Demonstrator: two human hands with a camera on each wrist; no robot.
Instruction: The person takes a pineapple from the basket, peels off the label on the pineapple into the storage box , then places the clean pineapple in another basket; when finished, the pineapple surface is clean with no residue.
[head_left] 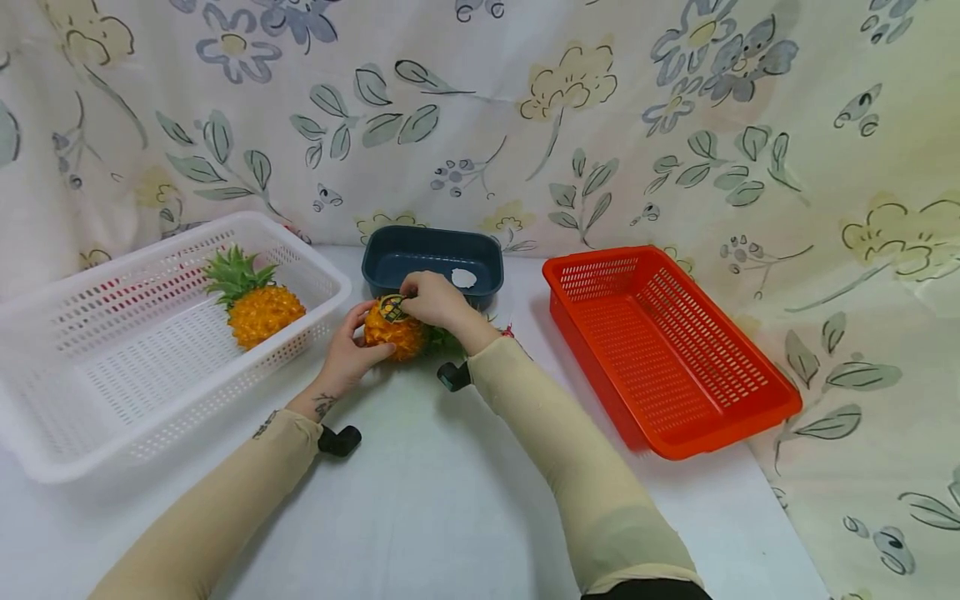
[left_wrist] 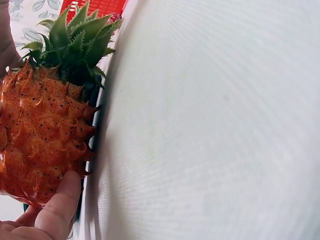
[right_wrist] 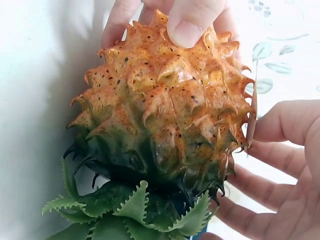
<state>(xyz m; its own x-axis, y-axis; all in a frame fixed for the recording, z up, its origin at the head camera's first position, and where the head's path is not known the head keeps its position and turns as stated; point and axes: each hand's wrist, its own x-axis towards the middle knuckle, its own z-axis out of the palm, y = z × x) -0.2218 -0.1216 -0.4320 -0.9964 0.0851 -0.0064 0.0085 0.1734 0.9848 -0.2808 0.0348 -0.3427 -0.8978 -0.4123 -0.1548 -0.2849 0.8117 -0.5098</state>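
An orange pineapple (head_left: 397,335) lies on its side on the white-covered table, its green leaf crown (left_wrist: 75,42) pointing right in the head view. My left hand (head_left: 349,354) grips its base end, with the thumb (right_wrist: 192,27) pressed on the spiky skin. A round yellow-and-black label (head_left: 392,308) lies against the upper side of the fruit. At the edge of this label, my right hand (head_left: 438,300) pinches it between thumb and fingers. Edge-on in the right wrist view, the label (right_wrist: 253,115) appears as a thin strip beside the spikes.
Left stands a white perforated basket (head_left: 90,446) holding another pineapple (head_left: 262,317). Behind my hands sits a dark blue tub (head_left: 431,242) with a white piece (head_left: 463,278) in it. A red perforated basket (head_left: 660,358) stands right. A floral cloth (head_left: 480,117) hangs behind.
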